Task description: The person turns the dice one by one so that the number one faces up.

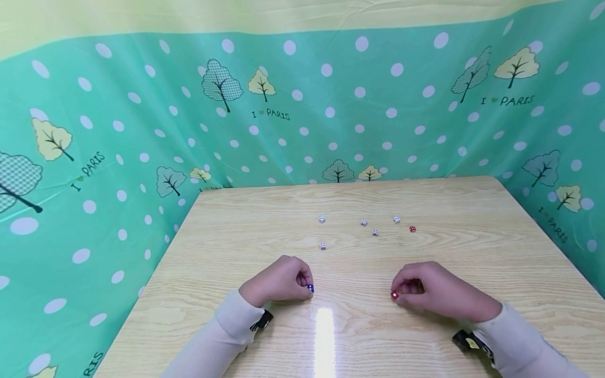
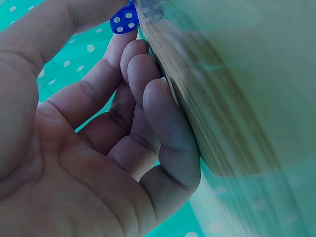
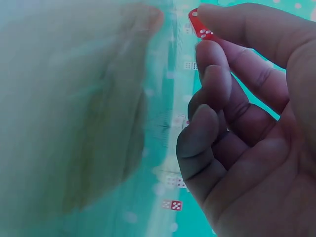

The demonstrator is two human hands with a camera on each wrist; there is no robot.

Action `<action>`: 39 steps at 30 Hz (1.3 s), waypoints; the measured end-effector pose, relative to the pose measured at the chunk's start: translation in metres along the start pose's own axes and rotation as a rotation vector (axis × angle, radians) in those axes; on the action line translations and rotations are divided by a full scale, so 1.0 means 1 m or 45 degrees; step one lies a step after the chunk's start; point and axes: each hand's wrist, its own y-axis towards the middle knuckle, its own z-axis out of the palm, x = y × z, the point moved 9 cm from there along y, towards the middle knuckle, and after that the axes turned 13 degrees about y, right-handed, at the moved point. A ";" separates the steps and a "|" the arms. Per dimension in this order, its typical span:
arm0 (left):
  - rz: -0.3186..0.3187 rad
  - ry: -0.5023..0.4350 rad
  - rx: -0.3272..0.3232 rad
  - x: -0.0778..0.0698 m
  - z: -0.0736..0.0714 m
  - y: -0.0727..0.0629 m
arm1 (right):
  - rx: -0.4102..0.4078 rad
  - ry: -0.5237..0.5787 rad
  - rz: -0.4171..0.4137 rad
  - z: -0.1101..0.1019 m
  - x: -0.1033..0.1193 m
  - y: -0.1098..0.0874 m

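Observation:
Near the middle of the wooden table, my left hand [image 1: 283, 280] pinches a blue die [image 1: 310, 287] between thumb and index finger, low over the tabletop. The left wrist view shows white dots on this blue die [image 2: 124, 19], with the other fingers curled beneath against the table. Over on the right, my right hand [image 1: 432, 289] pinches a red die [image 1: 394, 295] by thumb and fingertip. In the right wrist view the held red die [image 3: 200, 24] is partly covered by the thumb, and the remaining fingers curl below it.
Beyond the hands lie several white dice, among them a nearer one [image 1: 323, 245] and one at the back left [image 1: 322, 219]. A second red die [image 1: 413, 229] sits at their right end. Patterned green cloth [image 1: 302, 105] hangs around the wooden table [image 1: 246, 220].

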 end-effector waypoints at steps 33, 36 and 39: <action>-0.007 0.006 0.002 0.001 0.001 0.001 | 0.055 -0.034 0.035 0.001 -0.013 0.003; -0.007 0.002 0.007 0.001 0.001 0.001 | 0.044 -0.075 0.007 0.002 -0.009 0.003; -0.005 -0.002 0.006 0.000 0.001 0.001 | 0.034 -0.102 -0.014 0.002 -0.006 0.004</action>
